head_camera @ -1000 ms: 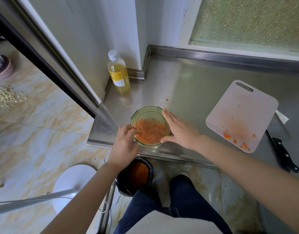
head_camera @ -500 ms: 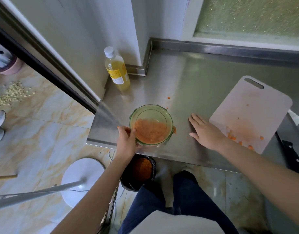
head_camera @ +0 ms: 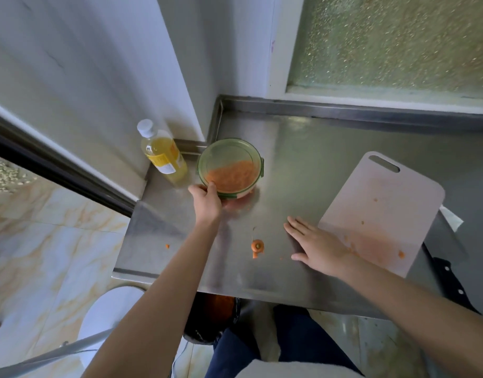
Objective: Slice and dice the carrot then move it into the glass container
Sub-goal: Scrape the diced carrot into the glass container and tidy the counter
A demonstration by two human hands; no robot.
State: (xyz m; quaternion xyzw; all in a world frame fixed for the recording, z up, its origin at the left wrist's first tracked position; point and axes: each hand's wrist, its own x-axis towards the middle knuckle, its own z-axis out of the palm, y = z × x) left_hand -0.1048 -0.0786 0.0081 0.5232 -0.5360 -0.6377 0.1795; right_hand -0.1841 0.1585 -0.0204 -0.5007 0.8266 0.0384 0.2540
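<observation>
Countertop of stainless steel holds everything, and the arrangement on it has shifted within 1 second. At its right the cutting board lies as before, stained orange.

The glass container, which sat near the front edge, now stands far back at the left, just beside a bottle of yellow liquid. Diced carrot covers its bottom.

The left hand grips the container's near rim, thumb hooked over the edge and fingers curled round the wall. The right hand has left the container. It rests flat on the steel just beside the board, fingers straight and slightly spread, holding nothing.

A black-handled knife lies past the board's near corner. Toward the front edge, 1 carrot top and a small orange scrap now lie exposed, and a few carrot bits remain on the board.

Dicing and transfer look essentially done. Only those strays seem left to gather, and the stub is likely waste.
</observation>
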